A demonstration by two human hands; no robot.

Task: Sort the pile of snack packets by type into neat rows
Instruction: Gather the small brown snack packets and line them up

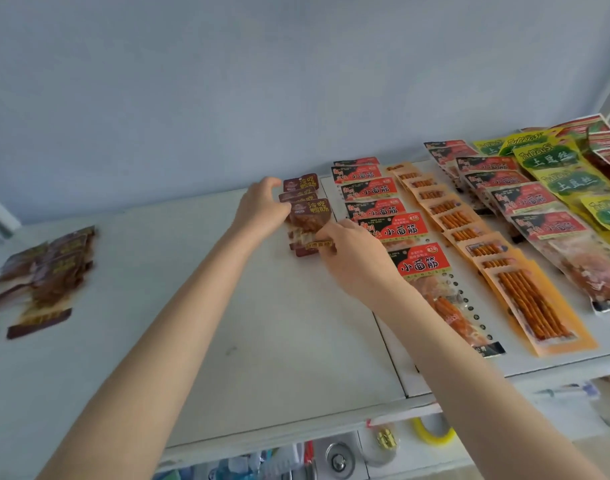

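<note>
Snack packets, brown with yellow lettering, are being seen from the head view in a short overlapping row near the far middle of a white table. A loose pile of similar brown packets is lying well apart at the left, blurred. Just to the right of the short row, red packets are overlapping in a row. Beyond them are lying orange packets of thin sticks, a second red row, and yellow-green packets at the far right.

The front brown packet is being handled by both hands. Its lower edge is being pinched by the right hand between thumb and bent fingers. Its upper left corner is being touched by the left hand, whose fingers are bent and pressed close together; whether they are gripping cannot be told.
</note>
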